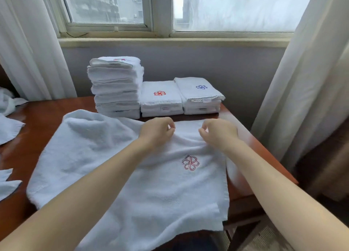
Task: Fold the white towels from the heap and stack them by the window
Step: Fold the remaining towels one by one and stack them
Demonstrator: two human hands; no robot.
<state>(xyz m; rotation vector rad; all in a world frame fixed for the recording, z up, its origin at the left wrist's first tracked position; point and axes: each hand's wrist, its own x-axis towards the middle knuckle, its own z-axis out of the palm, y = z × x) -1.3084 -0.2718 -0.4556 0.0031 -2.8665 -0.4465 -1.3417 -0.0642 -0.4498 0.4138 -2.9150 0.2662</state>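
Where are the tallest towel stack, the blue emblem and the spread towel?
tallest towel stack (116,86): head view, middle of its front.
blue emblem (201,87): head view, centre of the stitching.
spread towel (170,194): head view, bare cloth near its middle.

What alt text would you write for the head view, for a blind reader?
The left hand and right hand rest, fingers curled, near the far edge of a white towel with a red emblem, spread on a wooden table. Behind it, a tall stack, a red-emblem stack and a blue-emblem stack of folded towels stand below the window.
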